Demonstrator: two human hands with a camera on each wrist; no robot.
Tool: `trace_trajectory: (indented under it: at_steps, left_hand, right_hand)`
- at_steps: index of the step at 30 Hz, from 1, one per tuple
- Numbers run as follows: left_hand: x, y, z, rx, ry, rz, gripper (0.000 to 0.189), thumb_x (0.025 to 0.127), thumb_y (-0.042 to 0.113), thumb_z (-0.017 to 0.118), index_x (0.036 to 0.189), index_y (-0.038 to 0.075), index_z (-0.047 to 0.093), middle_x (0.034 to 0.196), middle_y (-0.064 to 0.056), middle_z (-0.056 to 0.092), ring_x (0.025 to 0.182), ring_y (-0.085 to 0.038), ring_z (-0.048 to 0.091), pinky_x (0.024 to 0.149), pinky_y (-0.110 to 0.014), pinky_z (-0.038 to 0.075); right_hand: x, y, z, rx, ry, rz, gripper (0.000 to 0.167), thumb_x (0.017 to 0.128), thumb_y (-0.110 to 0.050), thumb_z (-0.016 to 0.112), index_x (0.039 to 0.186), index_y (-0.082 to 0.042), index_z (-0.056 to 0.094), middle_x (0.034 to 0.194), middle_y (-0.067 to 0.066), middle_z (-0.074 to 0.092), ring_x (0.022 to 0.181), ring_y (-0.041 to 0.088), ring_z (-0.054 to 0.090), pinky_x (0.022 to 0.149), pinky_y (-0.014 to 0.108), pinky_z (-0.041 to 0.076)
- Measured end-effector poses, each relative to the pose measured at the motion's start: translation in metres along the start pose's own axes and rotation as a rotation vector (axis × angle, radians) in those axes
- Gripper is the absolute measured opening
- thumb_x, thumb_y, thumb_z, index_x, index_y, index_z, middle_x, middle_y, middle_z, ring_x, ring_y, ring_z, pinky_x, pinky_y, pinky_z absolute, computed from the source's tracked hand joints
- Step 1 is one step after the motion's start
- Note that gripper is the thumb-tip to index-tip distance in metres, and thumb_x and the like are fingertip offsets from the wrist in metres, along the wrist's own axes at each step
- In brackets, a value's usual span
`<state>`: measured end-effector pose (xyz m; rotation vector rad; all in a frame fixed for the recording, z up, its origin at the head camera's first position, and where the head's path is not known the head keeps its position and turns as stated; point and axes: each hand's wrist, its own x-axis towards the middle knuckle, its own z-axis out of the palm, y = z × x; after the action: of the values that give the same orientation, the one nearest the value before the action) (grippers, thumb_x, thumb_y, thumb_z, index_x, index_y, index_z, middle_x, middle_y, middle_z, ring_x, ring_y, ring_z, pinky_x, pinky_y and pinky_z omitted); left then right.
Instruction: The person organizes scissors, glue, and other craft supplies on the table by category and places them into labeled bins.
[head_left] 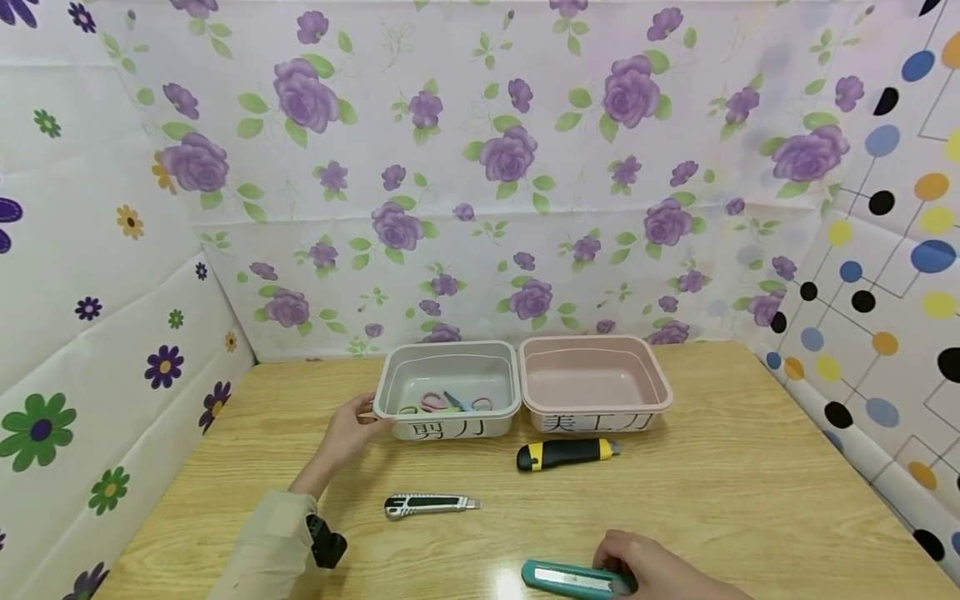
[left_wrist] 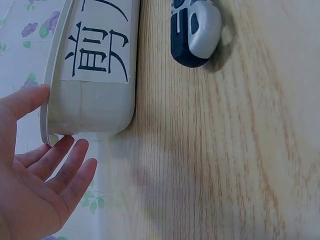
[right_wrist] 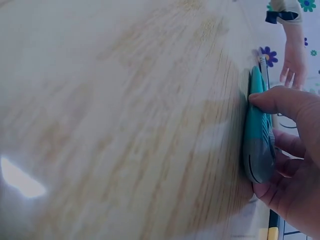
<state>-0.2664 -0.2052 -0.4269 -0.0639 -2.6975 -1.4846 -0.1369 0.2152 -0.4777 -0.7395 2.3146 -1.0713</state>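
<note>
My left hand [head_left: 351, 429] is at the front left corner of a grey plastic basket [head_left: 456, 429]. In the left wrist view, its thumb lies on the rim and its fingers [left_wrist: 75, 170] reach under that rim, pinching it. Several scissors [head_left: 435, 402] lie inside the basket. Near the front edge of the view, my right hand [head_left: 648, 567] pinches a teal box cutter [head_left: 562, 577] between thumb and fingers, low over the table. The right wrist view shows the thumb pressed on the side of the teal handle [right_wrist: 256, 120].
A pink basket [head_left: 596, 421] labelled with black characters stands right of the grey one. A black and yellow box cutter [head_left: 566, 454] lies before it. Further left lies a silver and black box cutter [head_left: 431, 504]. Flowered cloth [head_left: 510, 208] hangs behind the wooden table [head_left: 750, 475].
</note>
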Motion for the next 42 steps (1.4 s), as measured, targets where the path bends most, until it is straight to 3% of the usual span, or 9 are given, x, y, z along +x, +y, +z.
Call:
trace_trajectory:
  at_steps: [15,26,38,42]
  left_hand:
    - [0.0,-0.001,0.0,-0.001,-0.002,-0.001,0.057,0.08,0.01,0.067,0.128,-0.008,0.043,0.115,-0.028,0.054,0.095,-0.034,0.059,0.076,-0.036,0.053]
    - [0.0,-0.001,-0.002,-0.018,-0.003,-0.008,0.057,0.081,0.011,0.068,0.129,-0.007,0.043,0.116,-0.027,0.054,0.095,-0.033,0.059,0.076,-0.035,0.053]
    - [0.001,-0.002,-0.001,-0.006,-0.001,0.004,0.057,0.08,0.009,0.068,0.128,-0.008,0.044,0.114,-0.028,0.055,0.094,-0.034,0.059,0.075,-0.035,0.053]
    - [0.001,-0.002,-0.001,-0.001,-0.001,0.003,0.056,0.08,0.01,0.068,0.128,-0.008,0.044,0.114,-0.028,0.055,0.094,-0.033,0.059,0.075,-0.035,0.053]
  right_hand:
    - [0.002,-0.004,-0.006,-0.013,-0.006,-0.106,0.022,0.078,-0.028,0.07,0.097,-0.018,0.063,0.089,-0.012,0.054,0.076,0.0,0.05,0.062,0.017,0.045]
    - [0.008,-0.004,-0.024,-0.241,0.082,-0.233,0.02,0.076,-0.021,0.07,0.095,-0.018,0.064,0.082,-0.014,0.049,0.069,-0.004,0.043,0.056,0.014,0.041]
    - [0.015,-0.008,-0.045,-0.39,0.159,-0.367,0.019,0.073,-0.015,0.071,0.092,-0.012,0.067,0.08,-0.014,0.048,0.066,-0.003,0.041,0.055,0.013,0.04]
    - [0.018,-0.013,-0.053,-0.42,0.156,-0.365,0.019,0.074,-0.016,0.071,0.093,-0.011,0.067,0.08,-0.013,0.047,0.065,-0.002,0.04,0.054,0.013,0.039]
